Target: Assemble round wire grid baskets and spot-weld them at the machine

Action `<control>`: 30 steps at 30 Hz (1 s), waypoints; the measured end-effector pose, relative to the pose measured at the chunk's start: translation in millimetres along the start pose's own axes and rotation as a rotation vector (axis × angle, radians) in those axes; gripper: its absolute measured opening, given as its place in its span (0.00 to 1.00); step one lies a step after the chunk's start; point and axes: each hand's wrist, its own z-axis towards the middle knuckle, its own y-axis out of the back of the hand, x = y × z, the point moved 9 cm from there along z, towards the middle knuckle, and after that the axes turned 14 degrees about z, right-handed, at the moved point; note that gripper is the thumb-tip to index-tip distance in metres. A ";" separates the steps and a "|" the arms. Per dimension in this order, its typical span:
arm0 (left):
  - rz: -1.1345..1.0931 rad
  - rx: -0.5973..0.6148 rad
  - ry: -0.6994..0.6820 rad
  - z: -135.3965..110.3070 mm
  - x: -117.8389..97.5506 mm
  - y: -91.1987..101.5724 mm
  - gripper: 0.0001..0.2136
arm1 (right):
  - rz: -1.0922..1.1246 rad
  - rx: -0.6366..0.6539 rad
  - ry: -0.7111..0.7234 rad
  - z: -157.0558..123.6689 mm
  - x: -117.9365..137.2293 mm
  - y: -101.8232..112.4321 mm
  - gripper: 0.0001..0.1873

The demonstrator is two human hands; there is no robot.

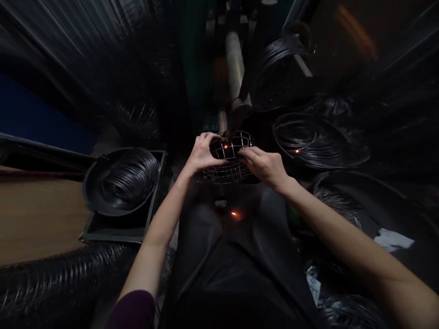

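At the bottom centre of the frame, a dark, glossy apron [219,269] is spread over the person's lap, and a small orange spark [235,214] is seen on it. A maroon sleeve [132,310] is visible at the lower edge, and both forearms are bare as they reach up to the centre of the frame. There, a round steel-wire basket [228,171] is clenched between the bare left hand [202,154], its fingers curled over the wires on the near left side, and the bare right hand [264,167], its fingers pressed down over the right side. A dark tip on a pale cylindrical machine arm [235,64] reaches the top of the basket, and sparks are seen glowing among the wires. Burns could be caused by such sparks, since no gloves are worn, and the wires could be misaligned under the tip if the grip were loosened. To the left, a coil of black wire [120,183] lies in a round black pan [92,192] on a dark tray [151,228], beside a wooden bench [34,214]. Further black wire coils [318,139] are heaped at the right, where a stray spark could be dangerous near white paper scraps [394,240].
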 end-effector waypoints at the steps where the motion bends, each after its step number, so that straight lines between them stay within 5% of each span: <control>1: 0.001 0.003 0.008 2.7 1.7 -0.6 0.32 | -0.001 -0.035 -0.029 0.4 -5.0 1.6 0.15; 9: -0.014 -0.002 0.013 21.0 11.3 0.4 0.31 | 0.140 -0.067 -0.121 16.5 -26.8 -1.7 0.12; 22: -0.132 -0.018 -0.046 57.4 35.3 -4.3 0.44 | 0.194 -0.101 -0.232 44.9 -40.8 3.8 0.14; 25: -0.202 -0.026 -0.086 46.5 49.7 -7.6 0.54 | 0.228 -0.181 -0.219 5.6 -60.5 32.7 0.19; 27: -0.274 -0.037 -0.071 28.2 68.7 -12.0 0.59 | 0.219 -0.230 -0.305 -45.6 -97.3 52.4 0.21; 30: -0.391 -0.002 0.041 -5.6 102.1 -34.0 0.64 | 0.036 -0.193 -0.777 -153.3 -187.7 62.6 0.17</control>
